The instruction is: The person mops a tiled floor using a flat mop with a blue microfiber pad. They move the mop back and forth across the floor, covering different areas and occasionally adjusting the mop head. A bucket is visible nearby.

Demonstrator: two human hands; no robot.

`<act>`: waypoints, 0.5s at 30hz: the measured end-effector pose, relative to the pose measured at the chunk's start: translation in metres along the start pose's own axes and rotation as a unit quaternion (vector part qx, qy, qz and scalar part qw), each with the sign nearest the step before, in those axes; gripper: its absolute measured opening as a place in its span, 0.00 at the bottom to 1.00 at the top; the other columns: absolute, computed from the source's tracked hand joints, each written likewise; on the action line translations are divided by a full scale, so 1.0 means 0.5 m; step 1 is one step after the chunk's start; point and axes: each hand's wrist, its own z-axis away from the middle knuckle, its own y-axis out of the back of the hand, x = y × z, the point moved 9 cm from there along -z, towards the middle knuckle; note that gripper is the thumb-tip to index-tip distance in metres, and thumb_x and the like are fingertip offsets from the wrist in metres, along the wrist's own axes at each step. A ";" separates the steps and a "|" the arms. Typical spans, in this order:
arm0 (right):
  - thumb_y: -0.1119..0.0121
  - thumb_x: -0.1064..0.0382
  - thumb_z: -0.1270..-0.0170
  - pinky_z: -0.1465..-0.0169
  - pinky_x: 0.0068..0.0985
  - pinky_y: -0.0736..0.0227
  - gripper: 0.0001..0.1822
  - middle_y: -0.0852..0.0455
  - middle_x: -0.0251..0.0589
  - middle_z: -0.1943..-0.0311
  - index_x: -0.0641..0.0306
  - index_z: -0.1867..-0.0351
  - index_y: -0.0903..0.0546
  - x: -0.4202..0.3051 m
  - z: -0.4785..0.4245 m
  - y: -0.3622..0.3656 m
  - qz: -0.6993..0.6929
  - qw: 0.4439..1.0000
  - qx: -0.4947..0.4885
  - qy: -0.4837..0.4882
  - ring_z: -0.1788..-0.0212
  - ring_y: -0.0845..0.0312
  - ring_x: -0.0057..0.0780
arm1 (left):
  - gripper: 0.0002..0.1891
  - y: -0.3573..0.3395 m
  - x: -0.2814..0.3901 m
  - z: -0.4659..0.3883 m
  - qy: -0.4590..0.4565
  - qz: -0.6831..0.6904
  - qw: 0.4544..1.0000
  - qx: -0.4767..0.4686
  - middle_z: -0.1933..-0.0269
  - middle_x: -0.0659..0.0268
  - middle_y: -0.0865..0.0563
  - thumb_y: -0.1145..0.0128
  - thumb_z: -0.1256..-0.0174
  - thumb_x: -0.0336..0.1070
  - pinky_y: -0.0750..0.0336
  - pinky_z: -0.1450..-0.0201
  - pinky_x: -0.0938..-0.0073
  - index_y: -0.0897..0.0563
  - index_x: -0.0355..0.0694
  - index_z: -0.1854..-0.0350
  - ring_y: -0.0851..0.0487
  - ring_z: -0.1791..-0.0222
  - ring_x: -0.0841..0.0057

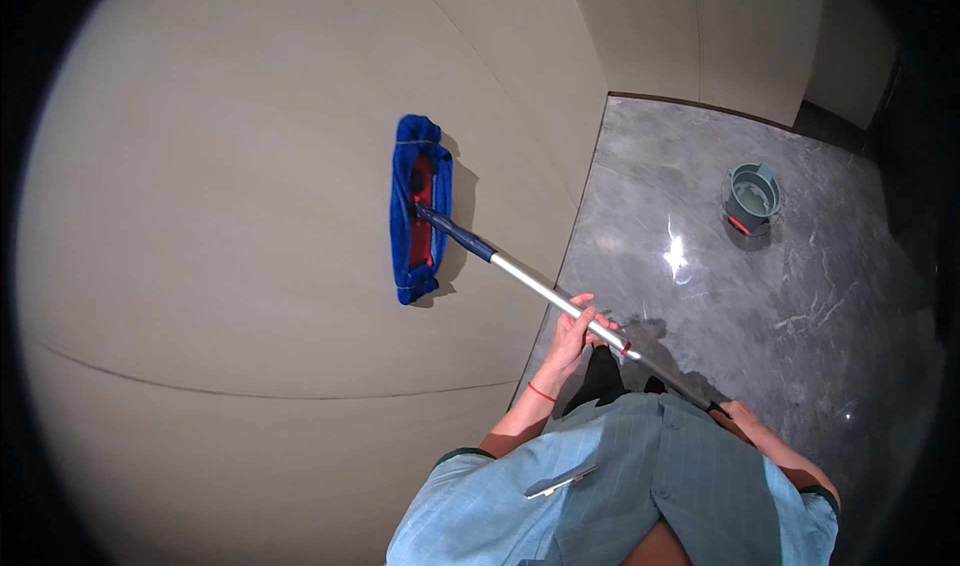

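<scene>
A flat mop has a blue cloth (403, 213) wrapped around its red head plate (421, 243). The cloth lies against the beige wall panel (225, 213) on my left, its long side roughly upright in the picture. From the head, a silver telescopic pole (536, 286) slants down toward my body. My left hand (576, 333) holds the pole partway along, thumb on top and fingers loosely spread around it, just above a red ring. Close to my waist, my right hand (739, 416) is closed around the pole's dark lower end; its fingers are partly hidden.
A grey-green bucket (754, 195) with cloudy liquid and a red grip on its handle stands on the grey marble-look floor (675, 146). Another beige wall (720, 41) rises beyond the floor. Seams run across the left wall. A dark opening lies at the far right.
</scene>
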 end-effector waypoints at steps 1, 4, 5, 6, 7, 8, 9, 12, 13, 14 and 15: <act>0.50 0.41 0.35 0.58 0.39 0.29 0.27 0.17 0.55 0.72 0.68 0.65 0.18 0.004 0.012 -0.004 0.007 1.000 0.006 -0.009 0.63 0.19 0.50 | 0.20 0.005 -0.017 -0.006 0.017 0.008 1.000 -0.005 0.66 0.58 0.16 0.50 0.27 0.37 0.17 0.56 0.62 0.38 0.38 0.39 0.13 0.60 0.60; 0.50 0.39 0.35 0.63 0.36 0.29 0.30 0.20 0.51 0.80 0.70 0.70 0.19 -0.023 0.044 -0.019 -0.022 0.999 0.014 -0.019 0.72 0.21 0.40 | 0.20 0.068 -0.085 -0.011 0.077 0.034 0.996 0.000 0.65 0.59 0.16 0.48 0.28 0.39 0.18 0.56 0.62 0.37 0.40 0.40 0.13 0.59 0.59; 0.50 0.38 0.35 0.64 0.36 0.30 0.31 0.21 0.50 0.81 0.70 0.71 0.19 -0.032 0.044 -0.025 -0.022 0.999 0.015 -0.027 0.74 0.22 0.39 | 0.20 0.100 -0.111 -0.022 0.098 0.045 0.994 0.001 0.65 0.60 0.16 0.48 0.28 0.39 0.18 0.56 0.62 0.37 0.41 0.40 0.14 0.59 0.59; 0.50 0.38 0.35 0.65 0.35 0.30 0.31 0.21 0.49 0.81 0.71 0.71 0.19 -0.044 0.038 -0.026 -0.016 0.999 0.011 -0.049 0.75 0.22 0.39 | 0.20 0.129 -0.135 -0.038 0.120 0.058 0.991 0.003 0.65 0.60 0.16 0.48 0.28 0.40 0.19 0.55 0.62 0.36 0.42 0.41 0.14 0.58 0.59; 0.51 0.37 0.35 0.65 0.35 0.30 0.32 0.21 0.49 0.81 0.71 0.72 0.19 -0.062 0.032 -0.025 -0.011 0.997 0.006 -0.072 0.75 0.23 0.38 | 0.19 0.157 -0.156 -0.053 0.142 0.071 0.987 0.005 0.65 0.61 0.17 0.47 0.28 0.41 0.19 0.55 0.62 0.36 0.42 0.41 0.14 0.58 0.59; 0.51 0.36 0.36 0.66 0.35 0.30 0.33 0.21 0.49 0.81 0.72 0.72 0.19 -0.074 0.019 -0.012 0.002 0.995 -0.010 -0.096 0.76 0.23 0.38 | 0.20 0.174 -0.172 -0.059 0.172 0.091 0.980 0.033 0.64 0.62 0.17 0.46 0.29 0.42 0.20 0.55 0.61 0.35 0.44 0.41 0.14 0.57 0.60; 0.51 0.36 0.36 0.66 0.36 0.30 0.34 0.21 0.49 0.81 0.72 0.73 0.19 -0.079 0.000 -0.006 0.016 0.992 -0.034 -0.122 0.76 0.23 0.38 | 0.18 0.177 -0.170 -0.067 0.167 0.140 0.976 0.007 0.64 0.62 0.18 0.45 0.30 0.41 0.21 0.54 0.59 0.34 0.45 0.43 0.15 0.56 0.60; 0.53 0.33 0.36 0.68 0.38 0.30 0.37 0.21 0.48 0.81 0.74 0.74 0.19 -0.132 -0.091 0.047 0.004 0.990 -0.031 -0.139 0.78 0.24 0.36 | 0.11 0.258 -0.245 -0.221 0.241 0.166 0.955 0.035 0.63 0.62 0.19 0.46 0.29 0.39 0.21 0.52 0.52 0.31 0.45 0.49 0.16 0.58 0.59; 0.54 0.33 0.36 0.68 0.38 0.30 0.37 0.21 0.48 0.81 0.74 0.74 0.19 -0.147 -0.132 0.068 0.012 0.988 -0.046 -0.150 0.77 0.24 0.37 | 0.10 0.276 -0.260 -0.263 0.252 0.186 0.948 0.055 0.64 0.62 0.20 0.47 0.29 0.38 0.21 0.52 0.50 0.30 0.45 0.52 0.16 0.59 0.59; 0.54 0.33 0.36 0.67 0.38 0.30 0.37 0.20 0.49 0.80 0.74 0.74 0.19 -0.156 -0.176 0.087 0.020 0.985 -0.061 -0.161 0.77 0.23 0.37 | 0.08 0.293 -0.276 -0.303 0.262 0.206 0.940 0.076 0.65 0.62 0.20 0.47 0.29 0.38 0.21 0.51 0.48 0.29 0.45 0.54 0.16 0.61 0.58; 0.54 0.33 0.36 0.67 0.38 0.30 0.38 0.20 0.49 0.80 0.74 0.74 0.19 -0.165 -0.214 0.093 0.029 0.981 -0.079 -0.173 0.76 0.23 0.37 | 0.08 0.327 -0.312 -0.338 0.270 0.218 0.933 0.096 0.65 0.61 0.21 0.47 0.29 0.39 0.22 0.49 0.47 0.28 0.43 0.56 0.17 0.60 0.58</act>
